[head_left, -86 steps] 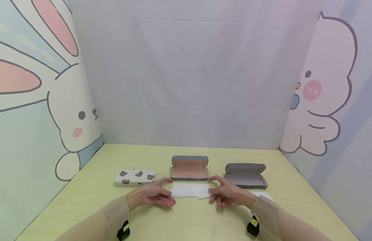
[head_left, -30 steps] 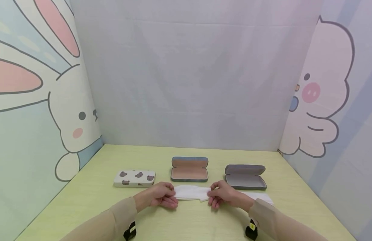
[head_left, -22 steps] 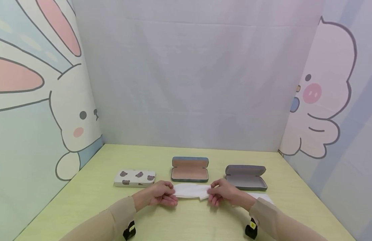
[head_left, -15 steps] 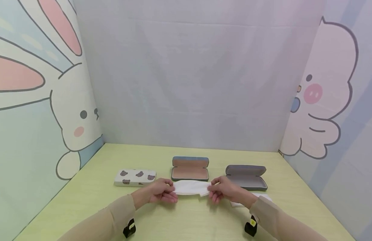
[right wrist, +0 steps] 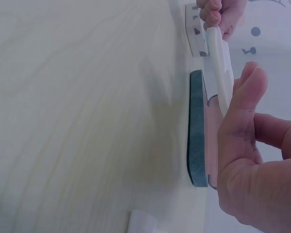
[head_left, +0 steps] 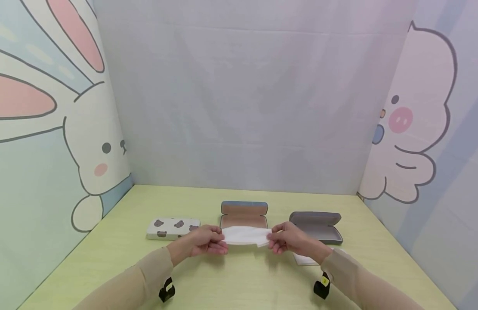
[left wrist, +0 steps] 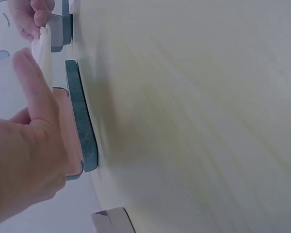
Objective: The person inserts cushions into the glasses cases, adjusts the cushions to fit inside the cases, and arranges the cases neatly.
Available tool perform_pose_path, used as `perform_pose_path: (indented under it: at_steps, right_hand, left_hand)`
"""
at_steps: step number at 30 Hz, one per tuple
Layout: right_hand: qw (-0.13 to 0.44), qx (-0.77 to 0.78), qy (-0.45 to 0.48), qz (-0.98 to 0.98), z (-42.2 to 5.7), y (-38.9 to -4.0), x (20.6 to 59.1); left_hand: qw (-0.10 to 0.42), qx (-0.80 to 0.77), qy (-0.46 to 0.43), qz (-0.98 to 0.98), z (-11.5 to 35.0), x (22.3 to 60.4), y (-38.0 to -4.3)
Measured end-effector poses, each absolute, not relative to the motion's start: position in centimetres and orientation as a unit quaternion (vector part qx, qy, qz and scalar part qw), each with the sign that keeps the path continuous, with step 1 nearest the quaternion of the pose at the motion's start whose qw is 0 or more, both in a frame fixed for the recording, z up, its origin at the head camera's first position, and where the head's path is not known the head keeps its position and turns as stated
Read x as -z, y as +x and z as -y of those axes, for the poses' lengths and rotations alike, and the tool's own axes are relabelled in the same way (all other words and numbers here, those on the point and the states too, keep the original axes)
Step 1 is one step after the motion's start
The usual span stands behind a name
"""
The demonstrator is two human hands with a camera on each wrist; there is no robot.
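A folded white cloth (head_left: 245, 235) is stretched level between both hands, off the table. My left hand (head_left: 205, 240) pinches its left end, thumb on the near side. At the other end my right hand (head_left: 289, 239) pinches it the same way. Just behind the cloth an open glasses case (head_left: 244, 208), blue outside and pink inside, stands on the table; the cloth hides the front of its lower half. The right wrist view shows the cloth (right wrist: 221, 68) edge-on, raised above the case's teal front wall (right wrist: 197, 131).
Left of the hands lies a closed white glasses case with bear prints (head_left: 173, 228). To the right stands an open grey glasses case (head_left: 316, 226), with a second white cloth (head_left: 305, 260) partly under the right forearm. A curtain backs the pale yellow table (head_left: 242, 284).
Earlier the cloth lay on the table with fingers at its ends. Both hands have since pinched it, lifted it and carried it forward, so it now overlaps the blue case in view.
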State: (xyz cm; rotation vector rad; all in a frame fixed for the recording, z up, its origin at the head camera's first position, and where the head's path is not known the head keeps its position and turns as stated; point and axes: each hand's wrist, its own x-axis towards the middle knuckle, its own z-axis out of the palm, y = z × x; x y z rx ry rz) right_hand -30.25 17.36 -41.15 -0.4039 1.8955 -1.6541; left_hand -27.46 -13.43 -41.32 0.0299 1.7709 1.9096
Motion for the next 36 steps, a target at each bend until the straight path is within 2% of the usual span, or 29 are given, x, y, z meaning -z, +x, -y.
perform_pose_path:
  at_steps: [12, 36]
  right_hand:
    - [0.282, 0.627, -0.148, -0.711, -17.5, -31.3, 41.2]
    - [0.267, 0.633, -0.127, -0.715, -16.6, -34.1, 40.8]
  left_hand:
    - [0.256, -0.711, 0.006, -0.655, 13.3, 40.8, -27.9]
    - [0.242, -0.718, 0.000, -0.653, 13.5, 40.3, -31.2]
